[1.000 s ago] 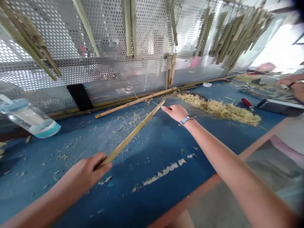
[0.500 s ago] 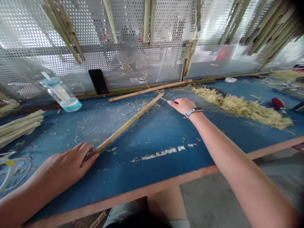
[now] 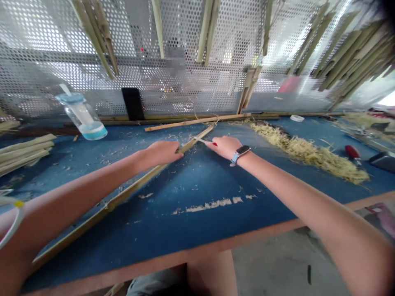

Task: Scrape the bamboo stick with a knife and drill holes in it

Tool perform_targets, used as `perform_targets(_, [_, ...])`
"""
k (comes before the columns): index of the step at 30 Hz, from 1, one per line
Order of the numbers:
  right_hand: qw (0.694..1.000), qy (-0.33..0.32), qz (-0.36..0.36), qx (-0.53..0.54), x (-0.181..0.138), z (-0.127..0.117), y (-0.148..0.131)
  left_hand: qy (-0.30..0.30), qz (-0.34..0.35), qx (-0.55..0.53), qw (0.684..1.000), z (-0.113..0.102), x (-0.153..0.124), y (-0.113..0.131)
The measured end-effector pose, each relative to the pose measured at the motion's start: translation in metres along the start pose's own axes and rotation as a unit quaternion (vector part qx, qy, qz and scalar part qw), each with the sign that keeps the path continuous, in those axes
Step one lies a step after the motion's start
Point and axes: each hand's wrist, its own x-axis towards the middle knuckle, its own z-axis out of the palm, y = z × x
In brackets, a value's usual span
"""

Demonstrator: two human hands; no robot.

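Observation:
My left hand (image 3: 165,153) is wrapped round a long bamboo strip (image 3: 135,187), fairly near its far end. The strip runs slantwise over the blue tabletop (image 3: 197,230), from the lower left up to the middle. In my right hand (image 3: 224,147) is a knife (image 3: 200,140) with a red handle, most of it hidden by the fingers. Its blade points left and lies across the strip, just beyond my left hand. Behind the strip's tip lies another bamboo strip (image 3: 185,123), with curled shavings around it.
A heap of pale shavings (image 3: 305,150) stretches along the right side, near a red-handled tool (image 3: 352,153). At the back stand a clear bottle (image 3: 83,117) and a black phone (image 3: 133,104) against the perforated metal panel (image 3: 191,90). Split bamboo pieces (image 3: 27,152) lie at the left.
My left hand has moved from low on the strip up toward its far end. The near part of the strip now extends to the lower left. The blade has come onto the strip.

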Motion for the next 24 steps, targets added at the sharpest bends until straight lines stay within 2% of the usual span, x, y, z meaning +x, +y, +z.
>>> perform_targets(2, [1.000, 0.001, -0.013, -0.013, -0.009, 0.001, -0.011, -0.007, 0.006, -0.010, 1.000, 0.002, 0.007, 0.001])
perform_targets(4, [1.000, 0.004, -0.019, -0.021, -0.015, 0.003, -0.020, -0.010, -0.002, -0.016, 1.000, 0.008, 0.000, -0.001])
perform_targets(6, [0.999, 0.003, -0.025, -0.019, -0.019, 0.003, -0.026, -0.016, -0.018, -0.015, 1.000, 0.016, -0.019, -0.005])
perform_targets(10, [0.998, -0.010, -0.064, -0.005, -0.015, 0.002, -0.033, -0.051, -0.056, 0.008, 0.997, 0.032, -0.074, -0.011])
perform_targets(13, [0.995, -0.017, -0.094, -0.004, -0.017, -0.002, -0.045, -0.075, -0.054, 0.015, 0.996, 0.040, -0.110, -0.010])
perform_targets(17, [0.989, -0.047, -0.139, 0.024, -0.043, -0.004, -0.074, -0.091, -0.057, 0.022, 0.994, 0.055, -0.138, -0.006])
perform_targets(19, [0.983, -0.070, -0.166, 0.032, -0.057, -0.002, -0.082, -0.071, -0.034, 0.031, 0.996, 0.064, -0.145, -0.008])
perform_targets(21, [0.982, -0.078, -0.168, 0.027, -0.061, 0.000, -0.079, -0.032, 0.022, 0.028, 0.999, 0.072, -0.150, -0.011])
perform_targets(24, [0.993, -0.059, -0.106, 0.006, -0.045, 0.001, -0.058, 0.046, 0.086, -0.050, 0.994, 0.082, -0.154, -0.018])
